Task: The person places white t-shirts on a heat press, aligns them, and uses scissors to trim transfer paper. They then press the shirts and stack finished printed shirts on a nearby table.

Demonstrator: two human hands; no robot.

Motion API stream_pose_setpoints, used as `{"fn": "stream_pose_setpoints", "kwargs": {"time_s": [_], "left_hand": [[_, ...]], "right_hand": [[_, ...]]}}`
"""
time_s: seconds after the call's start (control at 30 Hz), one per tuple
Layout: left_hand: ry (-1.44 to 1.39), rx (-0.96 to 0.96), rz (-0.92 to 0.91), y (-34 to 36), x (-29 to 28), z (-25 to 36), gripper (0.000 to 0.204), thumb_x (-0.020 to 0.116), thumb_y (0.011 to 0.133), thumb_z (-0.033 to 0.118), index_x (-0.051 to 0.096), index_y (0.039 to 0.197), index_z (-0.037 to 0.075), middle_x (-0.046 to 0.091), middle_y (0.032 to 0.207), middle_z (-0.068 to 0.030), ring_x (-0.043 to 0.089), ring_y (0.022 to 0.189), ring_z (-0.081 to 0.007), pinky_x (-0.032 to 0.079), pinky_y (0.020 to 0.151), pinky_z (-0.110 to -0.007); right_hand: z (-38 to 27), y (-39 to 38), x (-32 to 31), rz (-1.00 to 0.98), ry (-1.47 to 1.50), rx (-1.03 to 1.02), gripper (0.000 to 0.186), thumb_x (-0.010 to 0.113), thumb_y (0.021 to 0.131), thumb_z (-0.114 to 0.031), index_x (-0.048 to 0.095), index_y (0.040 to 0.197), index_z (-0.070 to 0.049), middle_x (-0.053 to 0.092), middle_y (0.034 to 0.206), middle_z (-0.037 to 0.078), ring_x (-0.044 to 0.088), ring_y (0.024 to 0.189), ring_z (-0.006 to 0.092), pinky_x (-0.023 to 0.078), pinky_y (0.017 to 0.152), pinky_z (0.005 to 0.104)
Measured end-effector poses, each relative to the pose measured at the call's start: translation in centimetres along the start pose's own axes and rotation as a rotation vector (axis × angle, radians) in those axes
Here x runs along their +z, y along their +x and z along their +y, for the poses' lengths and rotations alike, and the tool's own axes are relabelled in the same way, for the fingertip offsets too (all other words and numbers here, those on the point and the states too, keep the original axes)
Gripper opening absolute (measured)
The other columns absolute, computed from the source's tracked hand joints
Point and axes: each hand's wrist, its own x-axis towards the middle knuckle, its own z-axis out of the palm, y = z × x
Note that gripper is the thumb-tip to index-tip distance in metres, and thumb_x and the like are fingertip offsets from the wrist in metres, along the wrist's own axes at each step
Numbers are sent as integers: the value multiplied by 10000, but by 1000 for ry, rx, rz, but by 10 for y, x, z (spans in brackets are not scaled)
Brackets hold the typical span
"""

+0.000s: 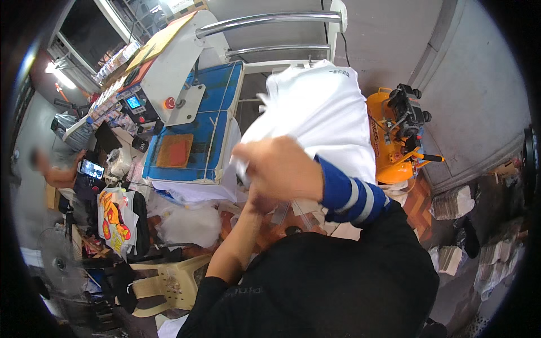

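Observation:
White cloth (321,107), folded in a pile of garments, lies in front of me at the upper middle, with a small dark mark near its far corner. My right hand (287,167), with a blue and white striped band at the wrist, is closed and somewhat blurred at the pile's near left corner. A bit of white fabric shows at its fingers. My left hand (259,198) comes up from below and sits against the right one, which covers most of its fingers. Left of both hands stands a heat press with a blue platen (194,143) holding a small brown-red square pad (176,151).
The press has a control panel (135,104) and red stop button (169,103). An orange air compressor (389,138) stands right of the pile. A beige plastic chair (169,284), a fan (59,262) and paper stacks (453,203) surround me. Another person holds a phone (91,169) at left.

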Motion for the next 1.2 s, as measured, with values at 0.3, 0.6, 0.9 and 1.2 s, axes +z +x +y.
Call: {"fn": "stream_pose_setpoints", "kwargs": {"time_s": [0.3,0.6,0.9,1.2], "left_hand": [[169,451,224,-78,-25,57,429,499,1031,337,624,1230,-22,692,1154,-179,706,996,-297,565,912,-445],[1915,412,-259,-282,-3,22,331,698,849,153,705,1152,20,681,1213,-182,657,1105,-311,486,1023,-373],[1339,758,577,-414,-120,40,694,824,776,236,574,1385,15,511,1484,-174,496,1373,-292,359,1159,-401],[1463,178,431,-350,-198,38,369,841,800,205,691,1087,27,708,1045,-88,643,984,-168,511,845,-336]], "right_hand": [[-55,-41,71,-1059,1199,-445,373,676,929,-176,629,1248,10,683,1192,196,654,1133,339,504,1009,422],[-39,-22,216,-1113,1381,488,482,623,994,-112,511,1451,-8,640,1261,51,604,1100,121,507,944,274],[-131,-37,239,-1219,1193,448,233,643,995,-86,662,1221,-35,675,1104,15,604,1035,98,486,903,264],[-138,-32,138,-754,582,43,384,800,821,-30,674,1182,-57,701,1101,99,678,992,228,540,872,360]]}}
